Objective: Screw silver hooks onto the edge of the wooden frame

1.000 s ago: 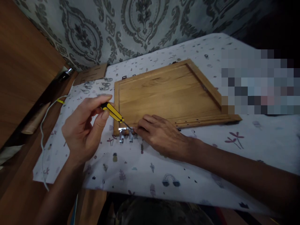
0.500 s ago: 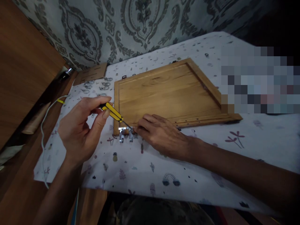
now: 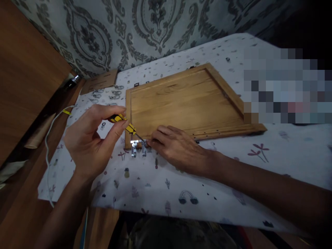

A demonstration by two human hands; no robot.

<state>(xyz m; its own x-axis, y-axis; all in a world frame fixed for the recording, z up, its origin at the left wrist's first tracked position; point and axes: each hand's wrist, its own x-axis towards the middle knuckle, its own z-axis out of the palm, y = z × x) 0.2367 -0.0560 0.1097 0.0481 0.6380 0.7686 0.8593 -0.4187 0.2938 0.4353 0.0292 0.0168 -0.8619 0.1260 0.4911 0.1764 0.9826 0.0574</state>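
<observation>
Metal fitting (image 3: pixel 134 146) sits at the near left corner of a framed wooden panel (image 3: pixel 176 103), its two prongs jutting past the edge over the cloth. The left hand (image 3: pixel 86 141) has thumb and forefinger pinched narrow around a yellow-and-black screwdriver (image 3: pixel 131 130), whose shaft slants down to the fitting's right side. The right hand (image 3: pixel 177 148) rests on the panel's near edge just beside that spot, fingers bent and close together; whether their tips grip the fitting cannot be told.

Good work here probably depends on alignment: the shaft leans well over, so bringing it squarer to the fitting should help the tip seat and not skid. Firm pressure along the shaft, short even turns, and the right fingertips clear of the tip – those seem the main cares, along with keeping the fitting from twisting.

Beneath the panel, a white tablecloth (image 3: pixel 155 197) with small printed motifs covers the table. Grey metallic pieces (image 3: pixel 116 92) lie beyond the left hand, near a flat piece of cardboard (image 3: pixel 100 82). Damask-patterned wallpaper (image 3: pixel 155 24) rises behind, and a pale cable (image 3: pixel 46 155) trails down the left side – the light is dim.
</observation>
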